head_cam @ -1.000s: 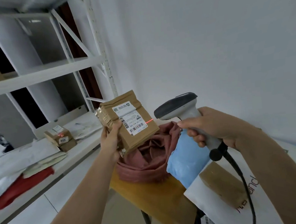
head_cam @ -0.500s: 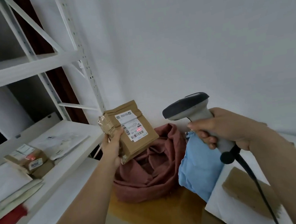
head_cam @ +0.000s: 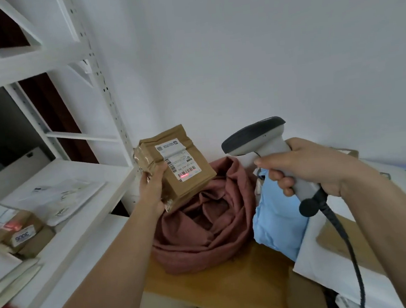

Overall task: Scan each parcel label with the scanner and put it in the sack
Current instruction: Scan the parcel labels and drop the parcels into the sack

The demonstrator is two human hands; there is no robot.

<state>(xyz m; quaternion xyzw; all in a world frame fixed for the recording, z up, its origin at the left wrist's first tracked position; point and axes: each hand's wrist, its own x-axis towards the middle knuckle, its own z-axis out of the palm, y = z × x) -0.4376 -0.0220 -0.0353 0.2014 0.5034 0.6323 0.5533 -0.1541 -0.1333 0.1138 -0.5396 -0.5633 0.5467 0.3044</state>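
Observation:
My left hand (head_cam: pixel 154 190) holds a small brown cardboard parcel (head_cam: pixel 188 180) upright above the reddish-brown cloth sack (head_cam: pixel 204 230), its white label turned toward the scanner. A red scan line lies across the label's lower barcode. My right hand (head_cam: pixel 307 166) grips the handle of a grey-and-white corded scanner (head_cam: pixel 257 136), whose head points left at the parcel from a short distance. The sack sits crumpled and open on a wooden table (head_cam: pixel 233 275).
A light blue padded mailer (head_cam: pixel 278 223) leans beside the sack, with white mailers (head_cam: pixel 336 260) and a brown parcel to the right. A white metal shelf (head_cam: pixel 79 215) on the left carries a brown box (head_cam: pixel 18 233) and flat mailers. A white wall stands behind.
The red scan line has moved from the parcel's right edge onto the label's barcode. The view has turned right and closer; both hands keep their grips.

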